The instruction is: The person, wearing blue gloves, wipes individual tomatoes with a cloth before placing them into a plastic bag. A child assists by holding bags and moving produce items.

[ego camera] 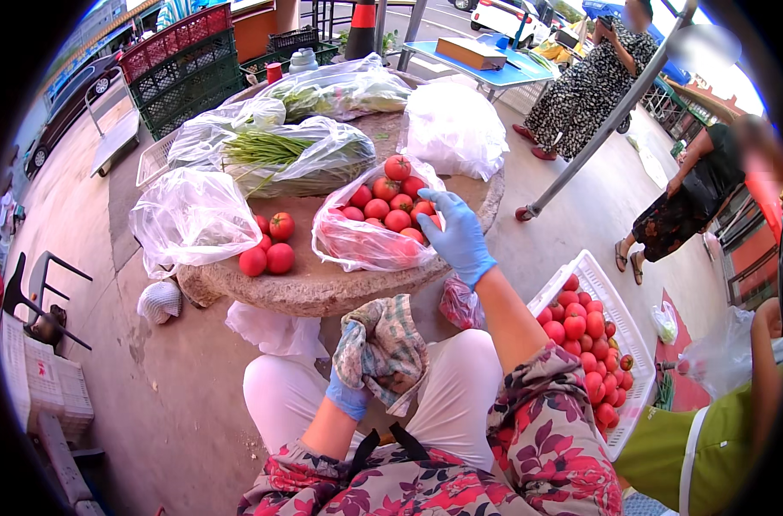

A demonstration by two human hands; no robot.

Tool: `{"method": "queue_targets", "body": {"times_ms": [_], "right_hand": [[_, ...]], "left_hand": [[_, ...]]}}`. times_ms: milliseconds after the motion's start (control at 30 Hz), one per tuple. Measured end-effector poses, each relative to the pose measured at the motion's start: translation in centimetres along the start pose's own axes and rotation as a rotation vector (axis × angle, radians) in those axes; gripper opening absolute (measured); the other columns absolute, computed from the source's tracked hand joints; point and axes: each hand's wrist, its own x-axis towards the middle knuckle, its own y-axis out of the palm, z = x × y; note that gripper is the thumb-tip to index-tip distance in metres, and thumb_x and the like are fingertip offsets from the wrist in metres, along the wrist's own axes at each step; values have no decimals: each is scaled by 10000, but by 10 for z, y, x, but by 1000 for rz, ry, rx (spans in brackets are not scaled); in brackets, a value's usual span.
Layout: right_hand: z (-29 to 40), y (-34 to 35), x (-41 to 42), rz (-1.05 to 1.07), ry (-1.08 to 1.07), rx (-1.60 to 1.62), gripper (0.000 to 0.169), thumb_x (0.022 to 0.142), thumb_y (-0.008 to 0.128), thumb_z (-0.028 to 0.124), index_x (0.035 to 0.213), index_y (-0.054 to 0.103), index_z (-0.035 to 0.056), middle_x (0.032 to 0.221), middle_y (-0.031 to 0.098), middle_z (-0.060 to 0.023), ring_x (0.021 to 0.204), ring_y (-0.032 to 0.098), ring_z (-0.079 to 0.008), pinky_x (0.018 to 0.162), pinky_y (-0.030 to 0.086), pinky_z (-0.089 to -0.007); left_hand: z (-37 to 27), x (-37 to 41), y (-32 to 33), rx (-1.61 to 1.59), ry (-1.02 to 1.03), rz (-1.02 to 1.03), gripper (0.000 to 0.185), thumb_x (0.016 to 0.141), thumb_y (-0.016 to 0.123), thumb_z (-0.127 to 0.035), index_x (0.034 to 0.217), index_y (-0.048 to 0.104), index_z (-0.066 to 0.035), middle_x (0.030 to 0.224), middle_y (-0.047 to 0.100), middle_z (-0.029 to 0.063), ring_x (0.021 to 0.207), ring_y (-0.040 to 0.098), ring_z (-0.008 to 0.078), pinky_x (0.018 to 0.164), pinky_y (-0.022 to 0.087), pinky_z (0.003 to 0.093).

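My left hand [348,387], in a blue glove, grips a checked cloth [388,351] above my lap. My right hand [453,233], gloved too, is at the right side of an open plastic bag [366,248] of tomatoes [386,189] on the round stone table [288,293]. Its fingers are apart and touch or nearly touch the tomatoes there; whether it holds one is hidden. Several loose tomatoes [280,258] lie on the table left of that bag, beside a crumpled clear bag [194,216]. A white crate [630,335] full of tomatoes [582,326] stands on my right.
Bags of green stems [269,148] and leafy vegetables [340,93], and a white bundle of plastic bags [453,126], lie at the table's back. A slanted metal pole [598,122] stands behind at right. A person in green [720,438] is close on my right; two more people stand farther off.
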Motion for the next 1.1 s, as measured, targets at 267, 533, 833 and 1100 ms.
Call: {"method": "queue_targets", "body": {"times_ms": [267,533,833,1100], "right_hand": [[-72,106,111,155,651,-370,444,737,694,450,978,645,80,965,660,-164,912,626,-343,803,490,-424],[-106,100,87,-227,519,84,539,702,698,465,1025,654,36,953,674,-162,836,664,-271,751,520,-361],[77,-6,-74,271,818,1632,551,847,623,320,1275,453,18,1076,599,-109,895,642,-232,736,529,-298],[156,6,-156,299,-67,367,820,586,754,38,1342,445,115,1227,465,-166,1095,466,-363,1012,352,-397]], "left_hand": [[-32,-13,-33,-48,37,-29,496,970,429,-368,1353,402,-53,1368,451,117,1235,461,265,1062,358,428],[-38,-11,-43,410,224,12,474,966,448,-308,1349,384,-36,1354,456,114,1217,473,248,1058,370,397],[-15,-22,-53,668,390,20,480,904,535,-272,1321,409,-71,1303,497,112,1203,485,230,1032,393,375],[-7,-68,-10,-98,-16,10,586,891,594,-254,1386,342,-70,1314,484,104,1228,473,225,1058,379,370]]}}
